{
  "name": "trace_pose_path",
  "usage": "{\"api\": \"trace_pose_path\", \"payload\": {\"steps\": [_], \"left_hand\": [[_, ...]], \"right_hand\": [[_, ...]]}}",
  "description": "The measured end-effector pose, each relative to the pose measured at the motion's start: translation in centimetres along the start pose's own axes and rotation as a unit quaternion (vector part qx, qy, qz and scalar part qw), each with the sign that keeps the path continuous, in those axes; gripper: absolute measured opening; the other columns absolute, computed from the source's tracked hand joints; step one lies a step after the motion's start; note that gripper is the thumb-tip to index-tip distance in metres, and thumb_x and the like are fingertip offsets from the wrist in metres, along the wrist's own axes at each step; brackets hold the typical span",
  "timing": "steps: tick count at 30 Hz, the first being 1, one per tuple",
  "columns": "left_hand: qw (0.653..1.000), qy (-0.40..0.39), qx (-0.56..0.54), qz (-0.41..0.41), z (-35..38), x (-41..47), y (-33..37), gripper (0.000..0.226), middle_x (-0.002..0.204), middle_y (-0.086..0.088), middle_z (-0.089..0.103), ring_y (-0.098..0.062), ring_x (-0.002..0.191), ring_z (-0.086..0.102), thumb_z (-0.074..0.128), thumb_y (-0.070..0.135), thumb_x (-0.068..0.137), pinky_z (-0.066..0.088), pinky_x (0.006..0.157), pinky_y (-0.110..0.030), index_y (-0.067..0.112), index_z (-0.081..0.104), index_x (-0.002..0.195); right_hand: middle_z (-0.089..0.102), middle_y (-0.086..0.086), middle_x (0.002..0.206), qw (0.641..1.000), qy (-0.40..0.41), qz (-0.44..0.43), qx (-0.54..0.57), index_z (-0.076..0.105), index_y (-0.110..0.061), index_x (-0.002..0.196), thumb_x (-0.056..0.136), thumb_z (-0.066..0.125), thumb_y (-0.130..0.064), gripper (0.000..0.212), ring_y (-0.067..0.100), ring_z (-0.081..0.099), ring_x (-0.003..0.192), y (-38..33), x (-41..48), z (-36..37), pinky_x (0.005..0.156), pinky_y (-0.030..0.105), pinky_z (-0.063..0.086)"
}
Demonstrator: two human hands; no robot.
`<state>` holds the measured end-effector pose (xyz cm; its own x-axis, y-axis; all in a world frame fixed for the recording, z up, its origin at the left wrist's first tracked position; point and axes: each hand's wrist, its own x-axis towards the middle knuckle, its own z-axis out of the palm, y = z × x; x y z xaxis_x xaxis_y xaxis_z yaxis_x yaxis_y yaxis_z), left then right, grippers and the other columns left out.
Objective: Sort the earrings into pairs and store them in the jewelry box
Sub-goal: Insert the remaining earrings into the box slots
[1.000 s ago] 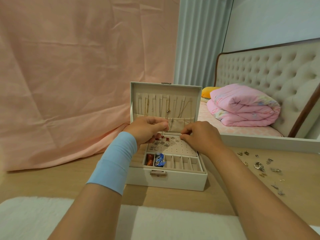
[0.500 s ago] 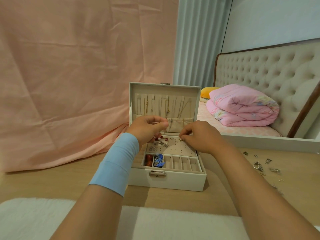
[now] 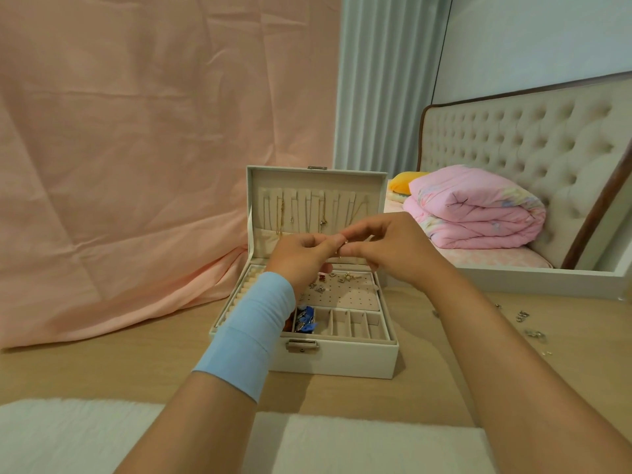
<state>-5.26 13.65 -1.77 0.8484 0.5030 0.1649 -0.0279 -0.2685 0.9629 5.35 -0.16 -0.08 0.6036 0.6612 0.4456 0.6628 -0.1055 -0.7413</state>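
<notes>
One earring [image 3: 345, 246], small, gold-toned: pinched jointly by left hand [image 3: 302, 258] and right hand [image 3: 396, 251] above the open jewelry box [image 3: 342, 359], probably steadied for seating in its stud pad [image 3: 345, 294]. Unsorted earrings [image 3: 528, 325]: right edge of counter [image 3: 102, 371].

head cam | fwd+down | close over jewelry box [image 3: 342, 360] | single view

No legible text or labels.
</notes>
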Motion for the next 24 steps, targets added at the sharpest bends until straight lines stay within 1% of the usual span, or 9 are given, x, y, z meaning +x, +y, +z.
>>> {"api": "trace_pose_path", "payload": {"steps": [3, 4, 6, 7, 9, 12, 15, 20, 24], "left_hand": [[0.997, 0.000, 0.065, 0.045, 0.4, 0.3, -0.3, 0.021, 0.073, 0.014, 0.066, -0.003, 0.070, 0.060, 0.059, 0.040, 0.095, 0.045, 0.069, -0.025, 0.026, 0.074, 0.093], [0.992, -0.004, 0.112, 0.060, 0.6, 0.4, -0.7, 0.023, 0.083, 0.014, 0.069, -0.006, 0.081, 0.061, 0.057, 0.040, 0.096, 0.047, 0.077, -0.026, 0.026, 0.074, 0.097], [0.970, -0.021, 0.226, 0.081, 0.8, 0.7, -1.4, 0.025, 0.111, 0.012, 0.069, -0.009, 0.106, 0.059, 0.053, 0.039, 0.097, 0.044, 0.094, -0.030, 0.030, 0.071, 0.111], [0.957, -0.033, 0.276, 0.086, 0.8, 0.8, -1.8, 0.026, 0.122, 0.010, 0.065, -0.010, 0.116, 0.055, 0.052, 0.038, 0.097, 0.042, 0.101, -0.032, 0.033, 0.068, 0.117], [0.933, -0.060, 0.344, 0.088, 0.9, 0.9, -2.2, 0.032, 0.136, 0.007, 0.057, -0.014, 0.130, 0.045, 0.049, 0.035, 0.097, 0.036, 0.111, -0.039, 0.036, 0.063, 0.126], [0.892, -0.100, 0.429, 0.100, 1.3, 0.6, -2.1, 0.041, 0.144, 0.006, 0.050, -0.016, 0.135, 0.034, 0.043, 0.031, 0.099, 0.027, 0.114, -0.038, 0.033, 0.053, 0.138], [0.872, -0.124, 0.462, 0.105, 1.6, 0.4, -1.9, 0.044, 0.148, 0.005, 0.046, -0.018, 0.138, 0.030, 0.039, 0.030, 0.100, 0.024, 0.113, -0.038, 0.032, 0.047, 0.143], [0.863, -0.120, 0.479, 0.110, 1.6, 0.4, -1.8, 0.045, 0.147, 0.005, 0.046, -0.018, 0.137, 0.031, 0.041, 0.033, 0.100, 0.022, 0.114, -0.039, 0.034, 0.046, 0.144], [0.882, -0.108, 0.442, 0.118, 1.6, 0.3, -1.9, 0.044, 0.141, 0.004, 0.052, -0.018, 0.133, 0.035, 0.044, 0.030, 0.099, 0.025, 0.111, -0.036, 0.036, 0.046, 0.142]], "right_hand": [[0.077, -0.008, 0.083, 0.999, 0.035, 0.028, 0.001, 0.082, -0.022, 0.096, 0.084, 0.081, -0.016, 0.013, 0.009, 0.054, 0.048, 1.3, 0.0, -0.3, 0.057, 0.020, 0.049], [0.076, -0.009, 0.084, 0.998, 0.041, 0.042, -0.028, 0.082, -0.023, 0.096, 0.084, 0.081, -0.017, 0.014, 0.004, 0.057, 0.052, 2.0, 0.1, -0.3, 0.062, 0.021, 0.050], [0.076, -0.012, 0.090, 0.990, 0.030, 0.074, -0.114, 0.081, -0.028, 0.096, 0.083, 0.082, -0.019, 0.016, -0.002, 0.066, 0.076, 3.4, 0.0, -0.2, 0.080, 0.028, 0.054], [0.076, -0.012, 0.092, 0.984, 0.019, 0.088, -0.153, 0.081, -0.029, 0.097, 0.083, 0.082, -0.021, 0.017, 0.002, 0.067, 0.086, 3.9, -0.1, 0.0, 0.087, 0.032, 0.055], [0.076, -0.011, 0.093, 0.973, 0.009, 0.101, -0.207, 0.080, -0.030, 0.099, 0.081, 0.082, -0.021, 0.020, 0.008, 0.068, 0.090, 4.3, -0.4, 0.2, 0.089, 0.036, 0.056], [0.074, -0.012, 0.089, 0.961, 0.007, 0.087, -0.264, 0.079, -0.031, 0.092, 0.081, 0.081, -0.024, 0.013, 0.010, 0.067, 0.087, 4.0, -0.6, 0.4, 0.084, 0.035, 0.056], [0.074, -0.012, 0.093, 0.948, -0.007, 0.063, -0.313, 0.079, -0.030, 0.093, 0.086, 0.076, -0.027, 0.008, 0.011, 0.065, 0.089, 3.7, -0.7, 0.7, 0.078, 0.030, 0.052], [0.073, -0.012, 0.104, 0.936, -0.038, 0.040, -0.348, 0.079, -0.030, 0.099, 0.091, 0.071, -0.028, 0.012, 0.013, 0.065, 0.097, 3.2, -0.9, 0.6, 0.076, 0.026, 0.045], [0.071, -0.010, 0.107, 0.954, -0.079, 0.074, -0.279, 0.078, -0.032, 0.105, 0.091, 0.067, -0.017, 0.023, 0.013, 0.064, 0.100, 3.4, -0.6, -0.2, 0.086, 0.029, 0.051]]}}
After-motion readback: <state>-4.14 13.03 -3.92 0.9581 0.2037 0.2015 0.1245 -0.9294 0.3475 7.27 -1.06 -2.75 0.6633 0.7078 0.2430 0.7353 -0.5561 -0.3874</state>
